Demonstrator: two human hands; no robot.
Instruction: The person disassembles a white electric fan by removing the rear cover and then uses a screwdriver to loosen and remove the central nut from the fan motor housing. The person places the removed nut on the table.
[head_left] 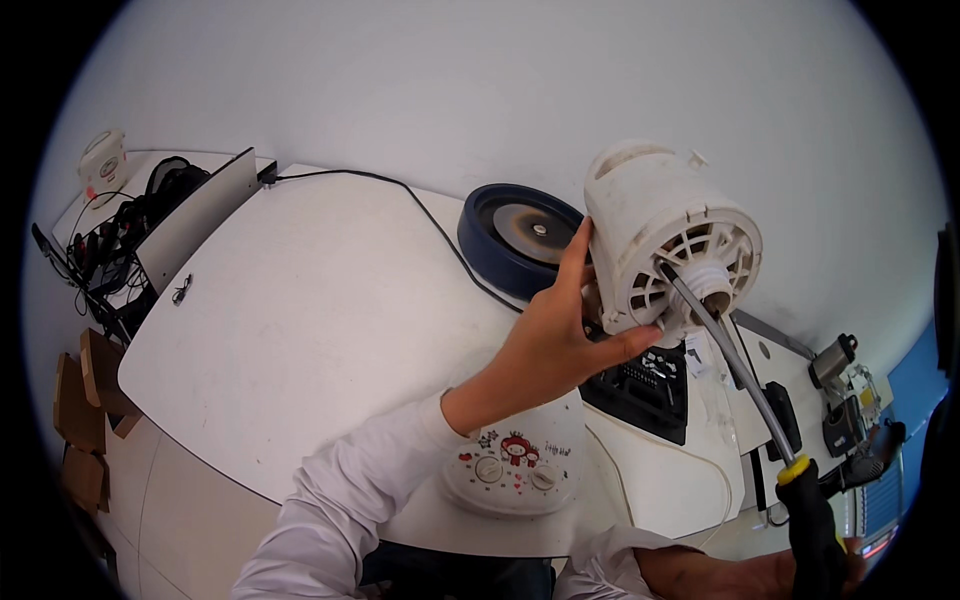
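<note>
My left hand point(560, 340) grips a white plastic fan motor housing point(640, 210) and holds it up above the table, tilted so that its slotted round end faces me. The thumb lies along the lower rim, and part of the fingers is hidden behind the housing. A long screwdriver point(740, 365) with a black and yellow handle slants up from the lower right. Its tip meets the slotted end, beside the round collar in the middle. My right hand point(853, 568) is closed around the handle, which hides most of it.
A white base point(515, 475) with two knobs and cartoon decals sits at the near table edge. Behind the housing stands a dark blue round pan-like part point(475, 235) with a metal disc. A black tool case point(640, 405) lies below. A black cord point(420, 205) crosses the white table point(260, 330).
</note>
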